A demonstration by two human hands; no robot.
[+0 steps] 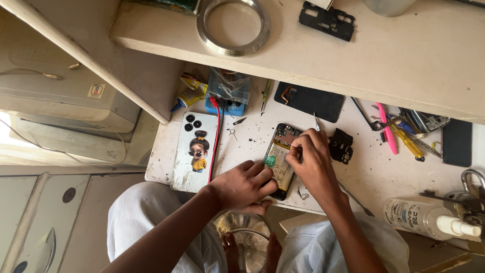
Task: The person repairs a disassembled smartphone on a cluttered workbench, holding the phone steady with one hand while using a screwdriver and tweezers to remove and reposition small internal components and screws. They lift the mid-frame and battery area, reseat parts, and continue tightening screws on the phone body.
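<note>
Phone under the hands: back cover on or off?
Off. The phone lies with battery and circuit board exposed; the illustrated back cover lies apart beside it, left hand steadying the phone.

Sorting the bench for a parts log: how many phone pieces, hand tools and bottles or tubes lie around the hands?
Phone pieces: 5 (opened phone, phone case, dark panel, two black frame parts)
Hand tools: 3 (tweezers, pink tool, yellow screwdriver)
Bottles or tubes: 2 (spray bottle, glue tube)
Total: 10

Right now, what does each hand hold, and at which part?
The left hand holds the opened phone at its lower end. The right hand holds thin tweezers near their middle, over the phone's upper part.
</note>
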